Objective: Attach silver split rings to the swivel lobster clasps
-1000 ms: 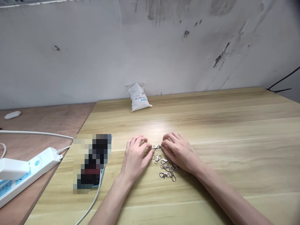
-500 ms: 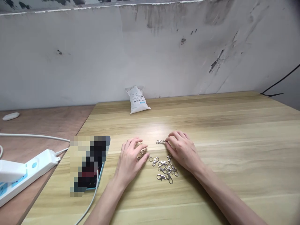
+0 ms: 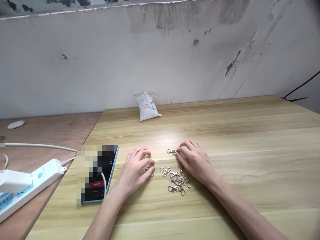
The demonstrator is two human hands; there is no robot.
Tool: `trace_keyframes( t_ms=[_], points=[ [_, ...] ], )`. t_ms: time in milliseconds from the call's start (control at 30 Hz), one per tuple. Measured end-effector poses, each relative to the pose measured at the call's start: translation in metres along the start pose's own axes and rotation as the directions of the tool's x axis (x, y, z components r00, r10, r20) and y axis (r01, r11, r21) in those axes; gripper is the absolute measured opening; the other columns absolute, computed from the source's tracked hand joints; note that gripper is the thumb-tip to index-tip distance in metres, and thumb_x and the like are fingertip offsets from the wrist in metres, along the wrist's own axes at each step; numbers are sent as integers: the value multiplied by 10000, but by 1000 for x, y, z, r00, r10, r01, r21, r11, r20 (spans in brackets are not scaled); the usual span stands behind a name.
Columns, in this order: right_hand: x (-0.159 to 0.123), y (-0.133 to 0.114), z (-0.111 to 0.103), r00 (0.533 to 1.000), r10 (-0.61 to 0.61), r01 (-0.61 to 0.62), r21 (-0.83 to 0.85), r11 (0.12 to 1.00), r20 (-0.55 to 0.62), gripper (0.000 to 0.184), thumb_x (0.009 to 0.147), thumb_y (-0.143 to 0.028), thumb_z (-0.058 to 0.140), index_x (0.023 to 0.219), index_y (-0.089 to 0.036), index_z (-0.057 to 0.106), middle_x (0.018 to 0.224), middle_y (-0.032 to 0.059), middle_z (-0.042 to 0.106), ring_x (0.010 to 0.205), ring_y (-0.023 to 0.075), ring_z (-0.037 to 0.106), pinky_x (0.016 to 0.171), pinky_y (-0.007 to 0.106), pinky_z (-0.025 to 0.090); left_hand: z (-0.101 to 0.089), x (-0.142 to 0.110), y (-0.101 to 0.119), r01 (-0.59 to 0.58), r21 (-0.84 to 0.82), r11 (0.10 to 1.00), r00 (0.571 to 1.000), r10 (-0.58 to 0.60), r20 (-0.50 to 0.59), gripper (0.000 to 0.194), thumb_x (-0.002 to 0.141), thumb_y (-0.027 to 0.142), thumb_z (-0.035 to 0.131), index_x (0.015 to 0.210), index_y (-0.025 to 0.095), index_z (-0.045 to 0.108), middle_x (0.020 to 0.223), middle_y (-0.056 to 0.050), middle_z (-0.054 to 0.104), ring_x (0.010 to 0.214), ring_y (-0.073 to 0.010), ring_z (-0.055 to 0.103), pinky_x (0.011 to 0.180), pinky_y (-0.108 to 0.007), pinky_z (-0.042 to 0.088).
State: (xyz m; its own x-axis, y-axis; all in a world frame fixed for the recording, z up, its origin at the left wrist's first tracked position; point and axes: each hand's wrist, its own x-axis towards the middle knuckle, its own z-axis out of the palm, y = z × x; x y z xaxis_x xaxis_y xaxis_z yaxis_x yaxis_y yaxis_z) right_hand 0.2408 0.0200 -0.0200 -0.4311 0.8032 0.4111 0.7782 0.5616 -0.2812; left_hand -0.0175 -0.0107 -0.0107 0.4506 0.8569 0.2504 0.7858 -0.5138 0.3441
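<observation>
My right hand (image 3: pixel 193 160) is closed, its thumb and fingertips pinching the end of a silver swivel lobster clasp (image 3: pixel 171 151), whose other end points left. My left hand (image 3: pixel 136 170) rests on the table with fingers bent and spread. Beneath its thumb and index finger lie a few small metal split rings (image 3: pixel 147 169), partly hidden; the fingertips are touching or just above them. Between my hands is a loose pile of several silver lobster clasps (image 3: pixel 179 180), one partly under my right hand. A single split ring (image 3: pixel 161 169) lies at the pile's left.
A partly blurred phone (image 3: pixel 110 176) with a white cable lies left of my left hand. Further left, a white power strip (image 3: pixel 47 171) and a white oval object (image 3: pixel 16 124) sit on a brown surface. A white labelled packet (image 3: pixel 148 108) stands near the wall.
My left hand has drawn slightly left, bringing more of the split rings into sight. My right hand keeps its pinch on the clasp in nearly the same place.
</observation>
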Motion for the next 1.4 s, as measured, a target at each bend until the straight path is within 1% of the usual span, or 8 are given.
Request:
trace_keyframes(
  t_ms=[133,233,567,767,900,1033,1267,1400],
  points=[
    [-1,0,0,1000,0,0,29,1000,14,136,954,-217,508,886,-190,622,920,64,618,883,219,534,777,364,433,-4,-1,-3,19,-10,1000,1000,-19,-22,134,916,252,555,989,242,667,1184,-70,596,1206,-266,482,970,-454,424],
    [-1,-1,-1,1000,7,-9,49,999,23,134,954,-217,510,886,-187,621,919,61,617,881,215,531,765,355,436,-3,-1,-5,-19,23,1000,999,20,-45,157,920,210,541,995,247,673,1162,-66,607,1195,-261,494,952,-442,436],
    [-1,-2,0,1000,13,-14,108,994,14,115,945,-208,526,887,-194,624,915,56,621,883,215,534,761,354,440,4,2,-3,-116,177,977,976,144,-160,132,899,169,582,807,208,669,1028,-52,682,1101,-258,569,894,-419,464],
    [-2,-7,-1,999,-34,40,187,982,-34,117,951,-197,513,888,-198,611,905,52,626,878,205,538,779,356,427,4,3,0,-113,-29,993,967,103,-235,106,851,106,614,784,187,600,930,-19,728,1070,-234,603,908,-411,467],
    [-3,-10,0,997,-68,76,212,974,-43,120,949,-189,514,876,-199,609,892,47,632,871,199,541,794,358,423,9,2,-3,-111,-140,984,963,72,-258,107,842,113,647,779,194,617,827,-1,724,1010,-217,626,865,-381,505],
    [-3,-12,0,996,-80,85,214,973,-33,116,946,-189,517,877,-200,610,889,45,635,882,201,542,808,364,422,10,2,-4,-105,-188,977,963,52,-264,68,870,139,638,850,201,655,848,-10,729,997,-206,629,838,-358,530],
    [-3,-13,0,996,-84,83,230,970,-4,109,945,-191,520,887,-199,611,890,51,636,884,206,537,803,367,433,7,3,2,-118,-248,962,962,48,-269,83,892,161,618,877,204,688,834,-19,723,833,-172,620,770,-336,542],
    [-4,-12,1,996,-88,83,236,968,10,107,947,-190,518,886,-202,605,889,49,630,881,206,528,804,370,429,7,2,3,-56,-274,960,959,-25,-283,79,885,161,626,849,204,680,803,-14,704,829,-168,623,704,-292,542]
  ],
)
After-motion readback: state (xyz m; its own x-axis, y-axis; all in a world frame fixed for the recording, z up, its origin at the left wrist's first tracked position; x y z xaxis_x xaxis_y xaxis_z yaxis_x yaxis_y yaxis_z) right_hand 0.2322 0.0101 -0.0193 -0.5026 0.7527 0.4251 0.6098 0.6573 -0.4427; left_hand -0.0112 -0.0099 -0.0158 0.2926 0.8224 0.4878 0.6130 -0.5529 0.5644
